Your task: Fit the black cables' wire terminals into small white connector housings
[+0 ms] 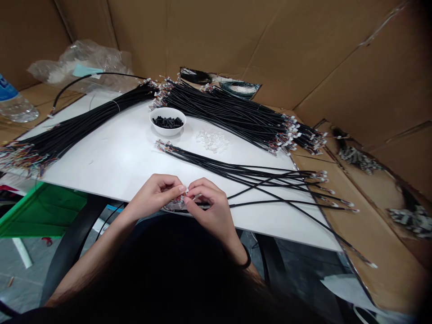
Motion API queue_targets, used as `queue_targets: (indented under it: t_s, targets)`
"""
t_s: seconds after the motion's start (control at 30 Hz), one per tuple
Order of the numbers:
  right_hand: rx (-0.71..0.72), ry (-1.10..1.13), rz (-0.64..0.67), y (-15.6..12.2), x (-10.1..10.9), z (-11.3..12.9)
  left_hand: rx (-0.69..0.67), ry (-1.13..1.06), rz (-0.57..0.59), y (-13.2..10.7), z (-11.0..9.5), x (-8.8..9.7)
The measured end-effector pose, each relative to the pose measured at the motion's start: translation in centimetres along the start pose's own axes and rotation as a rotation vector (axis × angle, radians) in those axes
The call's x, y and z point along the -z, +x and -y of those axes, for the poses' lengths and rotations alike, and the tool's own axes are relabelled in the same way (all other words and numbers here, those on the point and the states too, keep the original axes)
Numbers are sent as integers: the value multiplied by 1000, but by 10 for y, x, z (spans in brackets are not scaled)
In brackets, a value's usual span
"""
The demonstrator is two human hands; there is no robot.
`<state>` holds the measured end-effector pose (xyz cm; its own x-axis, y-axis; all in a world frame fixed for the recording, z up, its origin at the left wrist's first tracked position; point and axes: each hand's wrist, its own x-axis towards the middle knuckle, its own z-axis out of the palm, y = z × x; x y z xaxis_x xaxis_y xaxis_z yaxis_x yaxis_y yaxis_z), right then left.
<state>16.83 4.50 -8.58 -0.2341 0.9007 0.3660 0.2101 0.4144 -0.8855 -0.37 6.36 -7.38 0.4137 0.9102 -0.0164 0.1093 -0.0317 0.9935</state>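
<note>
At the table's near edge, my left hand (160,193) and my right hand (212,204) meet with fingertips pinched together. Between them is a small white connector (185,192) at the end of thin coloured wires (175,204). My left thumb and forefinger close on the connector; the right fingertips pinch the wires right beside it, partly hiding them. A black cable (256,204) extends rightward from beneath my right hand. Beyond the hands lies a loose group of black cables (216,167) with white connectors at their ends.
A white bowl (168,130) holds short black tubes. Beside it is a pile of small white connectors (212,141). Large black cable bundles (222,112) lie at the back, another bundle (87,119) at left. A water bottle (16,103) and plastic bag (91,63) stand near cardboard walls.
</note>
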Motion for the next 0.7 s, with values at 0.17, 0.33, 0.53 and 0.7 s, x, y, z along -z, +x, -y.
queue_targets:
  t_s: [0.17,0.33,0.53,0.7]
  targets:
    - [-3,7,6,1,1,1,28,-5,7,0,1,1]
    - [-13,11,-38,1,0,2,60,28,-13,0,0,-2]
    - [37,-31,-122,0,-3,2,5,118,-61,-1,3,-7]
    - [53,-53,-133,-1,-3,1,-61,193,-83,0,5,-9]
